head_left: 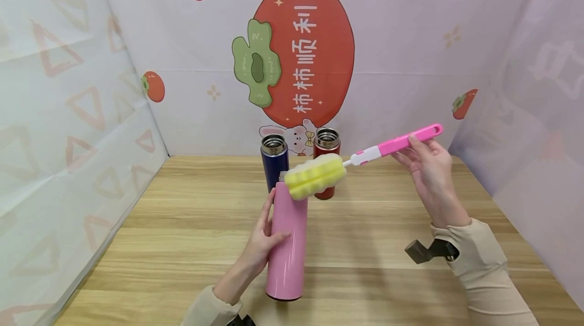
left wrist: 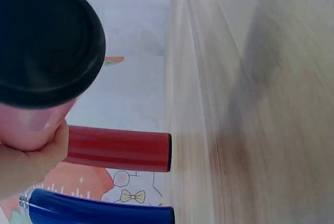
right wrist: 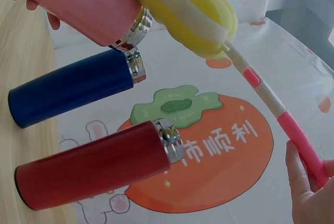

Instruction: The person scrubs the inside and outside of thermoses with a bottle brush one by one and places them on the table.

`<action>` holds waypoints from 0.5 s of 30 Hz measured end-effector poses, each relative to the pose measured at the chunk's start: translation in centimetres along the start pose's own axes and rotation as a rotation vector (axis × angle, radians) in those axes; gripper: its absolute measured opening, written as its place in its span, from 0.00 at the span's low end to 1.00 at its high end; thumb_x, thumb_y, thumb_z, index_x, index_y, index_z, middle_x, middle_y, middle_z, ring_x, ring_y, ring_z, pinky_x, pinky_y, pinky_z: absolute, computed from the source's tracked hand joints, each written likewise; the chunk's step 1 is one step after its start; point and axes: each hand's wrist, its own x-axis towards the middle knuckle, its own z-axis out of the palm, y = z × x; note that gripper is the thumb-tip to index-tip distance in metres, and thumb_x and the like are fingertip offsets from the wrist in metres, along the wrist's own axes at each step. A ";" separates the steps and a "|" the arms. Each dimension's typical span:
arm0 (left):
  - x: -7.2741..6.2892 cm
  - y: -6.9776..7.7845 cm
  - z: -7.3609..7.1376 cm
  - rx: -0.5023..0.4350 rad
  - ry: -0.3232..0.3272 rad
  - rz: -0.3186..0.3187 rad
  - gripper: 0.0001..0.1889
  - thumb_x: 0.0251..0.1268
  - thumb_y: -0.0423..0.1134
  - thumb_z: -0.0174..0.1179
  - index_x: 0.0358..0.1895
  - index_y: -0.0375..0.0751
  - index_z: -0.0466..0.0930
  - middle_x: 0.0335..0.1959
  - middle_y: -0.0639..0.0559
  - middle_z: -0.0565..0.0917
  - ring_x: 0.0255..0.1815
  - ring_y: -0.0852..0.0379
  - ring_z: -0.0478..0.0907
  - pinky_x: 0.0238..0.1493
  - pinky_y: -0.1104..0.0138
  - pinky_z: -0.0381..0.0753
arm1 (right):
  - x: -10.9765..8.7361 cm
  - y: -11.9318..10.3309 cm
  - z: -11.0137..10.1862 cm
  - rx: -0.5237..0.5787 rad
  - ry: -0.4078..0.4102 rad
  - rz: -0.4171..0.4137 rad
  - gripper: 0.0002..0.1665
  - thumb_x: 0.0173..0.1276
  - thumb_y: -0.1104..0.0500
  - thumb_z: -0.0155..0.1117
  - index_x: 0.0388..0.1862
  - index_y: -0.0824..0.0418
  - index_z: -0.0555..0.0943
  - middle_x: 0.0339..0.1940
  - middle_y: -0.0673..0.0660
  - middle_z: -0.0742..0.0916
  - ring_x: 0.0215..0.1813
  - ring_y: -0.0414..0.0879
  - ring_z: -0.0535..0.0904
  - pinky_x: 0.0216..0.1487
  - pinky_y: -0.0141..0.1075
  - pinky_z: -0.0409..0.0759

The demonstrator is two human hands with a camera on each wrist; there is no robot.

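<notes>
My left hand [head_left: 260,246] grips a pink bottle [head_left: 291,245] round its side. The bottle is lifted off the table, and its black base [left wrist: 49,41] faces the camera in the left wrist view. Its metal neck [right wrist: 136,32] shows in the right wrist view, without a lid. With my right hand [head_left: 431,171] I pinch the pink handle of a bottle brush [head_left: 403,142]. The brush's yellow and white sponge head [head_left: 315,176] is at the pink bottle's mouth, outside it, and overlaps the upper bottle in the head view.
Behind the pink bottle, a blue bottle [head_left: 275,161] and a red bottle [head_left: 325,151] stand upright on the wooden table [head_left: 196,224], both lidless with metal necks. A printed cloth backdrop [head_left: 219,37] rises at the table's far edge, with cloth walls on both sides.
</notes>
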 end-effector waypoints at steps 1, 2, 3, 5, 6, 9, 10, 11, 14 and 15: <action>0.1 0.0 0.1 0.026 0.017 -0.003 0.47 0.52 0.32 0.60 0.69 0.64 0.39 0.59 0.37 0.61 0.50 0.53 0.71 0.46 0.58 0.71 | 0.0 0.0 0.0 0.005 0.000 0.001 0.10 0.58 0.64 0.60 0.36 0.68 0.72 0.33 0.59 0.82 0.36 0.47 0.81 0.42 0.37 0.77; 0.1 0.0 0.2 0.056 0.034 -0.003 0.48 0.50 0.32 0.62 0.68 0.64 0.40 0.57 0.37 0.63 0.48 0.53 0.72 0.45 0.58 0.72 | 0.0 -0.1 0.0 0.009 -0.001 0.000 0.10 0.58 0.64 0.60 0.36 0.68 0.71 0.33 0.59 0.82 0.36 0.47 0.81 0.42 0.37 0.77; 0.1 0.0 0.3 0.083 0.049 -0.006 0.48 0.50 0.32 0.62 0.68 0.64 0.40 0.55 0.38 0.66 0.46 0.53 0.73 0.44 0.58 0.73 | 0.0 -0.1 0.0 0.013 -0.002 -0.003 0.10 0.58 0.64 0.60 0.36 0.68 0.71 0.33 0.59 0.82 0.36 0.47 0.81 0.42 0.38 0.77; 0.1 0.0 0.4 0.140 0.071 0.003 0.47 0.50 0.31 0.62 0.68 0.63 0.41 0.51 0.39 0.68 0.43 0.53 0.75 0.41 0.58 0.75 | 0.1 -0.2 -0.1 0.018 -0.003 -0.009 0.11 0.58 0.64 0.60 0.36 0.68 0.71 0.33 0.59 0.81 0.37 0.47 0.81 0.43 0.38 0.76; 0.1 0.0 0.4 0.168 0.075 0.011 0.46 0.51 0.31 0.61 0.68 0.62 0.42 0.49 0.39 0.69 0.42 0.53 0.75 0.40 0.59 0.75 | 0.1 -0.3 -0.1 0.024 -0.002 -0.012 0.11 0.58 0.64 0.60 0.36 0.68 0.71 0.33 0.59 0.81 0.37 0.48 0.81 0.43 0.38 0.76; 0.0 -0.1 0.2 0.251 0.065 0.047 0.44 0.53 0.31 0.59 0.69 0.59 0.43 0.49 0.37 0.71 0.42 0.53 0.75 0.39 0.60 0.76 | 0.1 -0.5 -0.1 0.047 -0.004 -0.016 0.10 0.58 0.65 0.60 0.36 0.69 0.71 0.33 0.59 0.80 0.37 0.48 0.81 0.43 0.39 0.76; -0.1 -0.2 0.1 0.276 0.056 0.060 0.43 0.54 0.30 0.58 0.69 0.58 0.43 0.50 0.37 0.71 0.43 0.53 0.75 0.39 0.60 0.76 | 0.1 -0.5 -0.2 0.050 -0.005 -0.015 0.10 0.58 0.65 0.60 0.36 0.69 0.71 0.33 0.59 0.80 0.38 0.48 0.81 0.43 0.39 0.76; -0.1 -0.2 0.1 0.289 0.051 0.068 0.43 0.54 0.30 0.58 0.69 0.59 0.44 0.51 0.36 0.70 0.44 0.53 0.75 0.39 0.60 0.76 | 0.1 -0.6 -0.2 0.057 -0.006 -0.012 0.10 0.58 0.65 0.60 0.36 0.69 0.71 0.33 0.59 0.79 0.38 0.49 0.80 0.43 0.39 0.76; -0.2 -0.4 -0.3 0.313 0.026 0.091 0.41 0.55 0.30 0.57 0.69 0.59 0.45 0.53 0.34 0.70 0.46 0.53 0.74 0.41 0.62 0.75 | 0.1 -0.8 -0.3 0.066 -0.010 -0.006 0.10 0.58 0.65 0.59 0.37 0.69 0.71 0.33 0.59 0.79 0.38 0.49 0.80 0.42 0.39 0.77; -0.2 -0.4 -0.4 0.312 0.017 0.097 0.41 0.56 0.30 0.56 0.69 0.58 0.45 0.54 0.33 0.70 0.46 0.53 0.74 0.42 0.62 0.75 | 0.1 -0.8 -0.3 0.068 -0.010 -0.005 0.10 0.58 0.65 0.59 0.37 0.69 0.71 0.33 0.59 0.79 0.38 0.49 0.80 0.42 0.39 0.77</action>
